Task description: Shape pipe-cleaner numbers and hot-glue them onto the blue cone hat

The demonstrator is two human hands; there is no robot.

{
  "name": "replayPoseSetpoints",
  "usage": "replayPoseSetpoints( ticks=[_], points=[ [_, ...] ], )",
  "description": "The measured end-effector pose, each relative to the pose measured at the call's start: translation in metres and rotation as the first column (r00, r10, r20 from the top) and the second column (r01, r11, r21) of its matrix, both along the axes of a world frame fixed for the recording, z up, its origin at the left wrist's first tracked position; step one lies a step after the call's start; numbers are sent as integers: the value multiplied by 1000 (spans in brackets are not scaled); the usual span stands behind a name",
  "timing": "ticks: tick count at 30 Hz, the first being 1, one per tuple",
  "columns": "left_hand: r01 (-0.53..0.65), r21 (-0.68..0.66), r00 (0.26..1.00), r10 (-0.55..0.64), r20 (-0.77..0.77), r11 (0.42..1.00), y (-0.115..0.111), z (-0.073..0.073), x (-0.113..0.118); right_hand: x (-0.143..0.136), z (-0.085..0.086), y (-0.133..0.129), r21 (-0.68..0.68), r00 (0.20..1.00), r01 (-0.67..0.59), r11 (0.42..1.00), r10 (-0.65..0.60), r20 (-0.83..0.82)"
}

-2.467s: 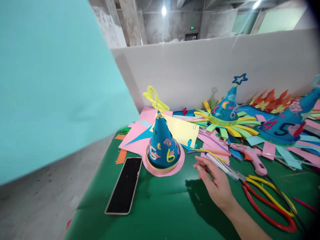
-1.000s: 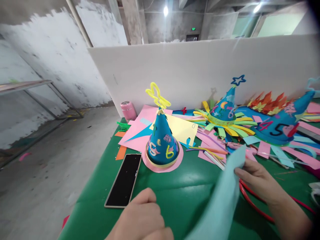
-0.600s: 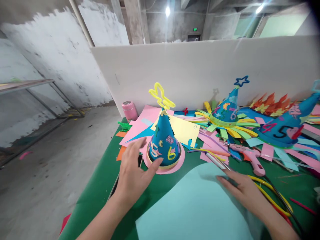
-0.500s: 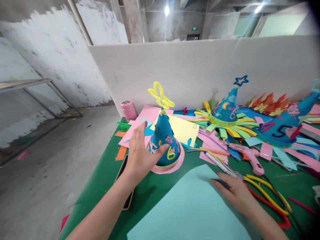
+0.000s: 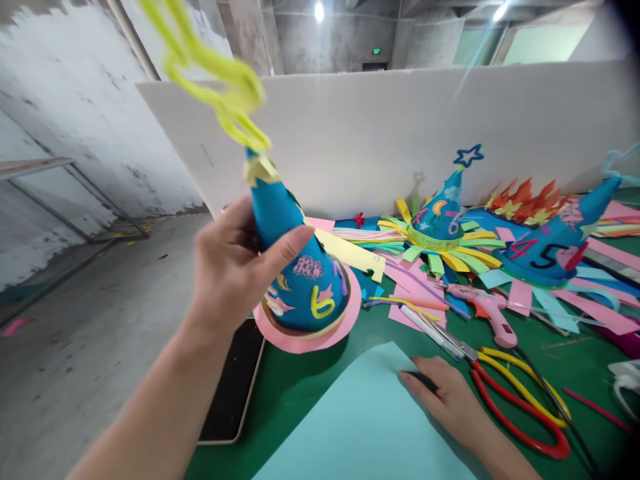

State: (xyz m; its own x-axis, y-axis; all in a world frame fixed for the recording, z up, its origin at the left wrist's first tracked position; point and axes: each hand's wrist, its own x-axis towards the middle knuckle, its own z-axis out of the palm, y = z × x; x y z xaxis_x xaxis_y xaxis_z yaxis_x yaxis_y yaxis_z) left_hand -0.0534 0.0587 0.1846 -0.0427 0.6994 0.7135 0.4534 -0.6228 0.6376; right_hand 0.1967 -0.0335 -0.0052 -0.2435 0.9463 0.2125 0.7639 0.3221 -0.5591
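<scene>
My left hand (image 5: 233,263) is wrapped around the side of a blue cone party hat (image 5: 305,293), thumb in front. The hat tilts a little, with a pink brim, a yellow 6 and a looped yellow pipe-cleaner topper (image 5: 215,80) that is partly blurred. My right hand (image 5: 450,400) grips the edge of a light blue sheet of paper (image 5: 370,420) near its upper corner, thumb on top. A small dark shape (image 5: 420,381) shows between its thumb and fingers; I cannot tell what it is. A phone (image 5: 233,390) lies under my left wrist.
Red-and-yellow-handled scissors (image 5: 520,400) and a pink glue gun (image 5: 487,307) with its cord lie at the right. Two more blue party hats, one with a star topper (image 5: 440,210) and one marked 45 (image 5: 560,240), stand behind among paper strips. A white board (image 5: 350,140) rises behind the table.
My left hand has closed around the party hat and brought it up off the table, nearer and to the left. My right hand still holds the paper. The view has shifted slightly.
</scene>
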Motion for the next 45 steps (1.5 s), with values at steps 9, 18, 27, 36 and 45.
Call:
replayPoseSetpoints(
  ticks=[9,18,27,36,45],
  points=[
    [167,-204,968,-121,222,965,29,29,-1,1,0,0,-15,1000,10,1000,-11,-15],
    [64,34,987,-68,149,997,47,33,-6,1,0,0,-26,1000,22,999,-23,-9],
    [31,-145,999,-26,37,989,94,-36,39,1,2,2,-8,1000,11,1000,-10,5],
    [41,-248,997,-24,72,968,113,-48,51,1,-1,0,-18,1000,13,1000,-13,5],
    [249,-379,965,-260,24,891,97,-51,29,0,-1,1,-4,1000,15,1000,-15,13]
  ],
)
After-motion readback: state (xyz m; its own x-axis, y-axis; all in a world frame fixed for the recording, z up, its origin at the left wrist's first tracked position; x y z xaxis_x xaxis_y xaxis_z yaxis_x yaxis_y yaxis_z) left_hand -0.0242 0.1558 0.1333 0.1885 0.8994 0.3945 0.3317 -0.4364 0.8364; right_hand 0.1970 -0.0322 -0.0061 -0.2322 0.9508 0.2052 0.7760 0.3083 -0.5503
